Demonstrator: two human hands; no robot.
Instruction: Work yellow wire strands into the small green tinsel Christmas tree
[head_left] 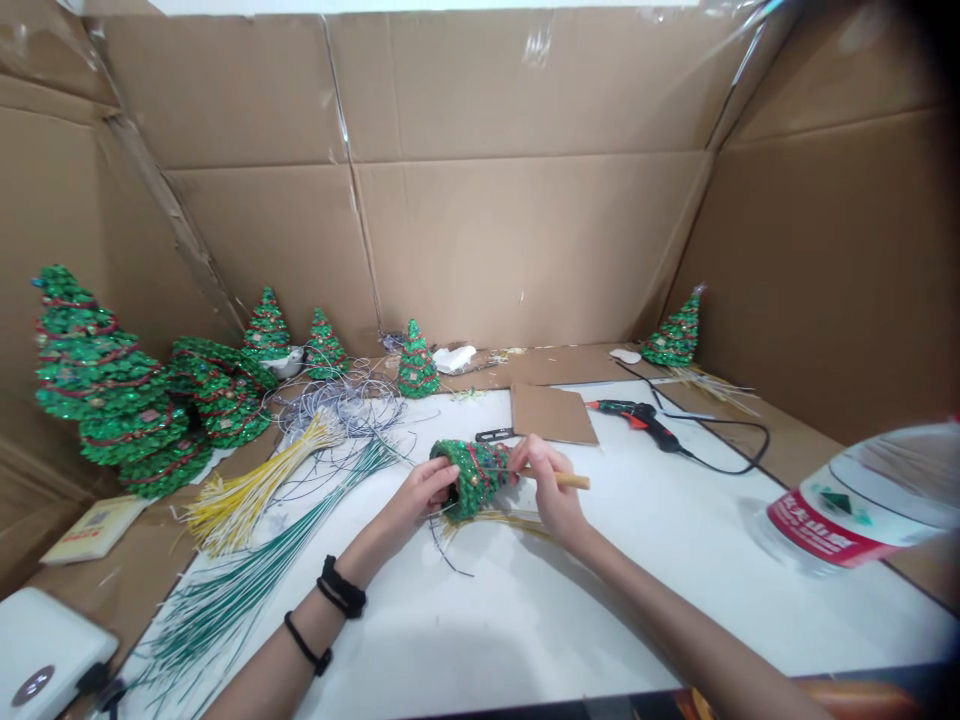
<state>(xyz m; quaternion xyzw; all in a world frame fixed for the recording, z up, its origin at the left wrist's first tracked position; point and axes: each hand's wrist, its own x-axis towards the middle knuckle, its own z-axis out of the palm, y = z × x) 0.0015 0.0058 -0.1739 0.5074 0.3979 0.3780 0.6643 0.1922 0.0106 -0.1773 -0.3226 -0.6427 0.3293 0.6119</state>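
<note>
A small green Christmas tree decoration (pixel 472 482) lies on its side over the white work surface, its wide base toward the left. My left hand (pixel 429 486) grips that base, thumb on top. My right hand (pixel 553 490) is closed around an awl (pixel 573 481) with a wooden handle, and its thin shaft points at the narrow part of the tree. The awl's tip cannot be made out against the tree. Under the tree lie some yellow strands (pixel 514 520) and a dark loose wire (pixel 452 565).
Bundles of yellow-white (pixel 247 490) and green strands (pixel 277 560) lie left, near tangled wire (pixel 337 400). Finished trees (pixel 112 370) stand behind. A cardboard piece (pixel 555 414), black clip (pixel 495 435), corded glue gun (pixel 637 418) and large water bottle (pixel 847 500) are ahead and right.
</note>
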